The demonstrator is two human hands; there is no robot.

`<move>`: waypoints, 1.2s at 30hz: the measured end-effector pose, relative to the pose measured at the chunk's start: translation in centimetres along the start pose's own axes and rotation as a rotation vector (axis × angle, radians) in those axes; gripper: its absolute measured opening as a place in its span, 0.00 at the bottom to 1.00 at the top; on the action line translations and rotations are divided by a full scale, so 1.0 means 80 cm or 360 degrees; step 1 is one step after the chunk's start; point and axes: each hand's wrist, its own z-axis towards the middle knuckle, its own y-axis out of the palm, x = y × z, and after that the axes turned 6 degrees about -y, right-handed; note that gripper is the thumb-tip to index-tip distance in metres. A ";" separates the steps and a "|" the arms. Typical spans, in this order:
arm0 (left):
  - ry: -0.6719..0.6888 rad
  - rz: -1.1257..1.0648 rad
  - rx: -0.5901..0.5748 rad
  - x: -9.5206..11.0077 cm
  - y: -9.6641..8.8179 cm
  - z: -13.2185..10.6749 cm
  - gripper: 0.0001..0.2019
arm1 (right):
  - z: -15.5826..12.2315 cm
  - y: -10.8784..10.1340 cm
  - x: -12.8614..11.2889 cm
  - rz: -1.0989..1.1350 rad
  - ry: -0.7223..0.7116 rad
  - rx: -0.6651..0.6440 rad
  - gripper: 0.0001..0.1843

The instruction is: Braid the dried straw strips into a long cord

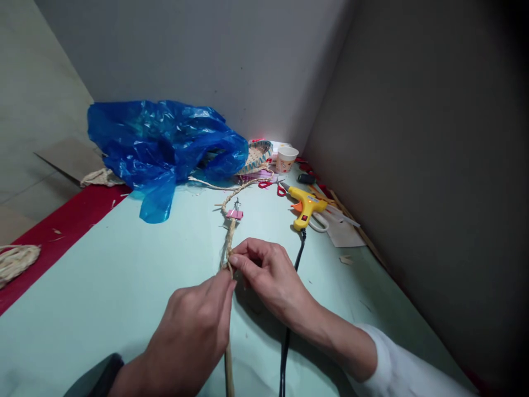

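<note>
A braided straw cord runs away from me across the pale green table, with a pink binder clip clamped on it farther up. My left hand pinches the cord's loose strands from below. My right hand pinches the same spot from the right, fingers closed on the braid. A loose straw end trails toward me beneath my left hand.
A crumpled blue plastic bag lies at the back left. A yellow glue gun with a black cable lies to the right, near red-handled scissors, a paper cup and a woven basket. Grey walls close the right side.
</note>
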 end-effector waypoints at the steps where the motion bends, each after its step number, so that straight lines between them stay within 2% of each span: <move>1: 0.0085 0.0141 0.0060 0.001 0.003 -0.003 0.14 | 0.000 0.000 0.001 0.0045 0.0022 -0.0007 0.10; 5: 0.0343 0.0673 0.0274 0.008 0.011 -0.009 0.18 | -0.001 0.002 -0.001 0.0409 0.0197 -0.0045 0.08; 9: 0.0433 0.0812 0.0330 0.014 0.013 -0.011 0.19 | -0.003 0.003 -0.007 0.0755 0.0356 -0.0031 0.06; 11: 0.0407 0.0602 0.0279 0.013 0.009 -0.011 0.14 | -0.004 0.001 -0.008 0.0778 0.0357 -0.0010 0.06; 14: 0.0211 -0.0053 0.0108 0.000 -0.006 -0.004 0.14 | -0.004 -0.006 -0.009 0.0726 0.0294 0.0015 0.05; 15: 0.0067 -0.0295 0.0066 -0.006 -0.013 0.001 0.15 | -0.004 -0.008 -0.009 0.0712 0.0281 0.0015 0.05; 16: -0.0168 -0.0504 0.0061 -0.011 -0.019 0.007 0.16 | -0.003 -0.011 -0.009 0.0703 0.0284 0.0010 0.05; 18: -0.0593 -0.0830 0.0102 -0.020 -0.028 0.020 0.11 | -0.002 -0.014 -0.010 0.0714 0.0320 -0.0007 0.05; 19: -0.0769 -0.0995 0.0052 -0.023 -0.030 0.027 0.11 | -0.002 -0.015 -0.010 0.0738 0.0343 -0.0022 0.05; 21: -0.0902 -0.1441 -0.0257 -0.024 -0.028 0.037 0.14 | -0.001 -0.016 -0.011 0.0809 0.0375 -0.0048 0.06; 23: -0.0882 -0.1809 -0.0604 -0.022 -0.021 0.043 0.12 | 0.000 -0.018 -0.012 0.0860 0.0380 -0.0080 0.08; 24: -0.0864 -0.1920 -0.0708 -0.021 -0.018 0.044 0.09 | 0.001 -0.019 -0.012 0.0862 0.0376 -0.0099 0.09; 28: -0.0919 -0.2084 -0.0777 -0.022 -0.010 0.041 0.06 | 0.003 -0.023 -0.010 0.0749 0.0309 -0.0199 0.10; 31: -0.1023 -0.2131 -0.0755 -0.023 -0.009 0.038 0.08 | 0.000 -0.022 -0.009 0.0451 0.0241 -0.0168 0.07; 36: -0.0996 -0.1882 -0.0654 -0.017 -0.005 0.040 0.15 | -0.013 -0.018 -0.017 -0.0117 0.0066 -0.0145 0.06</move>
